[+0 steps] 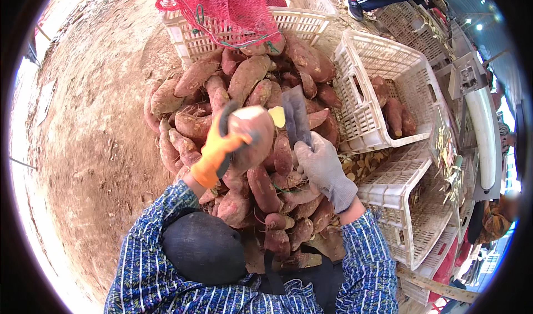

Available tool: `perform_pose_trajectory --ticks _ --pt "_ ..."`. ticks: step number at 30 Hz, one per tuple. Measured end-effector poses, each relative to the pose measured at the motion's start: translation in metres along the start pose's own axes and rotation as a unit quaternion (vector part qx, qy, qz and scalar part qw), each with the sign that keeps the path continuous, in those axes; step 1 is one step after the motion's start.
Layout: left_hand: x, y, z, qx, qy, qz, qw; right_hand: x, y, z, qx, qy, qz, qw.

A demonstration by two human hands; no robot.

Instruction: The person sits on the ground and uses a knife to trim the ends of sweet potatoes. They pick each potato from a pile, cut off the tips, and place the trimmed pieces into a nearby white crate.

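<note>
text: none legible | labels/signs: none legible | numbers: none legible

Lit brightly by daylight, blown out to white along the left rim, and shaded only softly in the gaps between the tubers (264, 189). Smeared by motion at the left hand (214, 154) and the held tuber (254, 141), but fairly crisp at the sleeves (366, 264) and the soil (94, 125). Bowed by the fisheye toward a round black border, bending the crates (358, 122) at right, with small glaring spots against the blue sheeting (467, 4) at upper right.
</note>
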State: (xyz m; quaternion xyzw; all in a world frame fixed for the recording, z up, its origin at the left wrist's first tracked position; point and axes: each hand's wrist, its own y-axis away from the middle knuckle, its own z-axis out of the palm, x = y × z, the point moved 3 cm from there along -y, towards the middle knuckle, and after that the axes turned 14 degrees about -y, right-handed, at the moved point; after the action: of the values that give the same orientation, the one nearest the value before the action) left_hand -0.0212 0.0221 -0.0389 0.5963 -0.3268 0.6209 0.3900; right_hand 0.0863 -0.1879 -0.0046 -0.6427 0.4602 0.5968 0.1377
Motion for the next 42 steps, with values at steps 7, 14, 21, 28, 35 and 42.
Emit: perform_pose_trajectory --ticks 7,14,21,28,35,42 --pt "-0.006 -0.005 -0.002 -0.01 -0.018 0.007 1.0 0.017 0.003 0.03 -0.03 -0.364 0.083 0.927" --pt "0.045 0.0 0.034 -0.216 -0.669 0.303 0.643 0.004 -0.008 0.017 0.0 -0.264 0.031 0.964" --pt "0.044 -0.031 0.019 -0.194 -0.635 0.115 0.739 -0.012 0.011 0.003 0.147 -0.237 -0.073 0.958" --pt "0.009 -0.047 0.037 -0.062 -0.55 0.054 0.831 -0.036 0.049 0.005 0.34 0.115 -0.324 0.875" --pt "-0.002 -0.042 0.022 -0.056 -0.516 0.05 0.853 0.048 0.019 0.015 0.192 -0.229 0.021 0.954" --pt "0.061 -0.081 0.108 -0.163 -0.133 -0.04 0.977 0.02 0.024 -0.004 0.238 -0.376 -0.033 0.895"
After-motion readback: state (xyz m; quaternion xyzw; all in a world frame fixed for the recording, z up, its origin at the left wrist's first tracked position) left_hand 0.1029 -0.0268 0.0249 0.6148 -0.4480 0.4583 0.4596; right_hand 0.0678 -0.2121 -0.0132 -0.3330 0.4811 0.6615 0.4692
